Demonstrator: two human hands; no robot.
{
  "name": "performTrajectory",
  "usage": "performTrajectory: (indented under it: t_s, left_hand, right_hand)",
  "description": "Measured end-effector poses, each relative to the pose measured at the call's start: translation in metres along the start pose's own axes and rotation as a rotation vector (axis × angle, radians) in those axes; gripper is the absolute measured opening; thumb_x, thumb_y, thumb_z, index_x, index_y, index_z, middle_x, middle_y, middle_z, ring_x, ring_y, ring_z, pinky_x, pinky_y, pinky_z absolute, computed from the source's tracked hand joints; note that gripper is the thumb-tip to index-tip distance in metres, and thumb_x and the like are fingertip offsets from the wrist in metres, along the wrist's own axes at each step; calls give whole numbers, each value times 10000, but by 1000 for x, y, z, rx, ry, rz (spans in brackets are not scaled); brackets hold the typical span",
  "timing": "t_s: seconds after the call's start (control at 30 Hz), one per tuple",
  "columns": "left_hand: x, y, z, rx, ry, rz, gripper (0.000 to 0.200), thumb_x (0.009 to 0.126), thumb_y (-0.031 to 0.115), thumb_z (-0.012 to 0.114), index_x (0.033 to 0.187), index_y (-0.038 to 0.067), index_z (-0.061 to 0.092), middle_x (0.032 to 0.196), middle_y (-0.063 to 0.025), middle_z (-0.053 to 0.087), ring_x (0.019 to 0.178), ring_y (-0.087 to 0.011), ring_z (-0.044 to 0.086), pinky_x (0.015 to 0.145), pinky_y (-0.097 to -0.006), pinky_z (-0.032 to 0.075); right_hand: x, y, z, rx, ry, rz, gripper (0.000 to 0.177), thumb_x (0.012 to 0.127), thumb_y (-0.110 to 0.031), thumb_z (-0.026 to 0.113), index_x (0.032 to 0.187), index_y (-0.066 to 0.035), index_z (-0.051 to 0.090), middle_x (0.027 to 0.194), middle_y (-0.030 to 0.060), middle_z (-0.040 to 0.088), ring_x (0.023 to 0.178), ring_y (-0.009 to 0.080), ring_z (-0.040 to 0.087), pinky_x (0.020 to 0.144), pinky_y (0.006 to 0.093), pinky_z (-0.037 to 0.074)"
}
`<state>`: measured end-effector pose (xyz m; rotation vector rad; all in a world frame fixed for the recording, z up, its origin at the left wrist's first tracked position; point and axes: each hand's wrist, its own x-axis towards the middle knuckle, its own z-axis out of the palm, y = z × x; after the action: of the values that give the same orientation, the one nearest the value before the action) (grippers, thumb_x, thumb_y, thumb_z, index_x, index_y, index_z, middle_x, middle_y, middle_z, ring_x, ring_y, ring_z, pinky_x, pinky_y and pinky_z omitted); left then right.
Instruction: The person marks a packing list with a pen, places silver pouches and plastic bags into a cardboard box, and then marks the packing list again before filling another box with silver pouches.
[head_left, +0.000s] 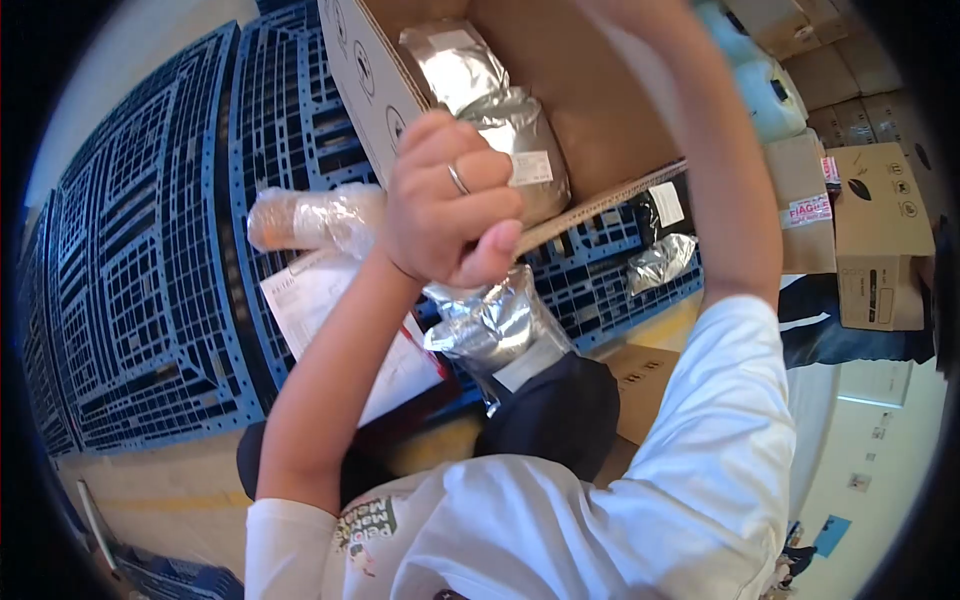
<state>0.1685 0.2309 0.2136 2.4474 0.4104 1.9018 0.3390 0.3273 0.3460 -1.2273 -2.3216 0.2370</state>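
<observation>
My left hand (450, 200), with a ring on one finger, is closed in a fist in front of the near corner of an open cardboard box (600, 200); whatever its fingers hold, if anything, is hidden. Inside the box lie silver foil pouches (455, 65), one with a white label. My right forearm (735, 180) reaches up across the box's right side, and the hand is cut off by the top edge. Just below my left hand is another silver pouch (500, 325) in clear plastic. A bubble-wrapped item (310, 220) sits left of my left wrist.
Blue plastic pallets (140, 250) spread across the left and under the box. White papers (310, 300) lie by my left forearm. A small foil pouch (662, 264) rests right of the box. Cardboard boxes (880, 200) and large translucent containers (770, 100) stand at the right.
</observation>
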Motion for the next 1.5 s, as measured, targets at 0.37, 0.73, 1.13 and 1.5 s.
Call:
performTrajectory:
  t_s: [0.37,0.73,1.13,1.5]
  left_hand:
    - [2,4,-3,30,-46,-1,239,766,243,496,584,90,518,609,-25,458,577,-223,442,628,-340,348]
    - [14,17,-29,-1,-261,-164,247,793,285,505,670,75,546,794,-88,545,793,-271,501,790,-368,374]
    - [-96,78,-162,-211,519,-1405,165,940,187,460,921,41,535,798,-11,517,759,-77,480,744,-215,373]
    - [-109,66,-171,-260,-30,-1268,153,939,126,488,985,9,575,793,-2,532,749,-75,496,720,-220,398]
  right_hand:
    - [-309,44,125,287,-746,691,675,671,-507,750,1075,9,587,963,168,639,836,237,620,751,316,490]
    - [-264,-70,101,293,-544,-309,147,802,-236,614,772,-93,619,652,79,556,635,292,580,557,391,451]
    - [-208,-101,-92,300,1053,208,261,889,-120,559,1049,80,609,922,112,606,801,127,545,672,229,416]
    - [23,5,-41,-694,28,433,239,804,-204,550,965,-89,684,976,122,660,886,285,641,737,388,517]
